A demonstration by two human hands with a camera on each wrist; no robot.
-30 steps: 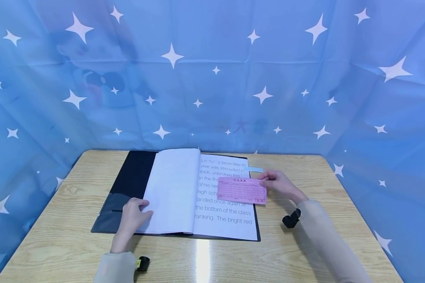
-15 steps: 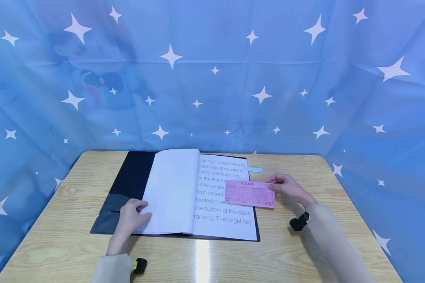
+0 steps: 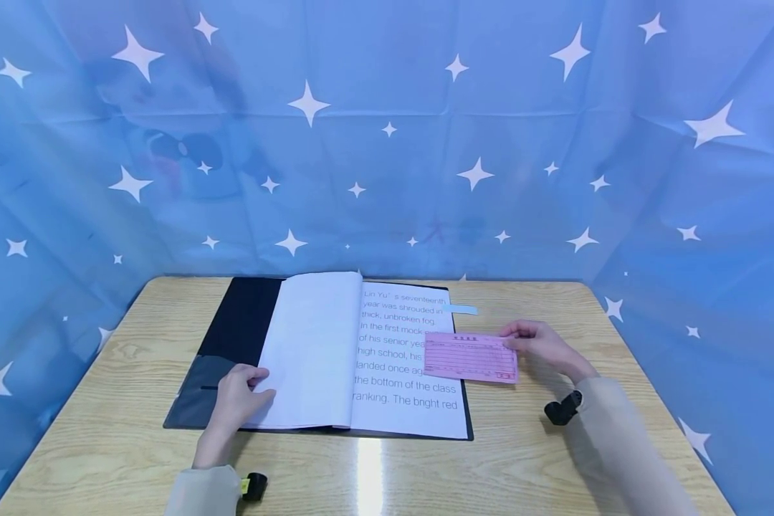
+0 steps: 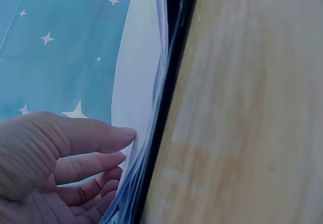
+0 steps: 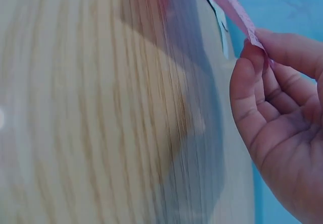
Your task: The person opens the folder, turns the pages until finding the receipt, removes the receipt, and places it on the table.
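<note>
A black folder (image 3: 245, 315) lies spread on the table, with a stack of white pages (image 3: 312, 351) turned to its left side and a page of large English print (image 3: 403, 416) on its right. My left hand (image 3: 236, 396) rests at the left edge of the turned pages; in the left wrist view its thumb (image 4: 108, 135) and fingertips touch the paper. My right hand (image 3: 542, 345) pinches a pink printed slip (image 3: 469, 357), ruled like a receipt, by its right edge between thumb and fingers. The slip overlaps the printed page's right edge in the head view.
A light-blue tab (image 3: 462, 309) sticks out from the page's upper right edge. The wooden table (image 3: 335, 476) ends at a blue curtain (image 3: 387, 186) with white stars. Dark cameras sit by both wrists, the right one (image 3: 562, 408) low over the wood.
My right hand has drawn the pink slip rightward and slightly toward me, uncovering more of the printed text. The left hand has stayed on the pages.
</note>
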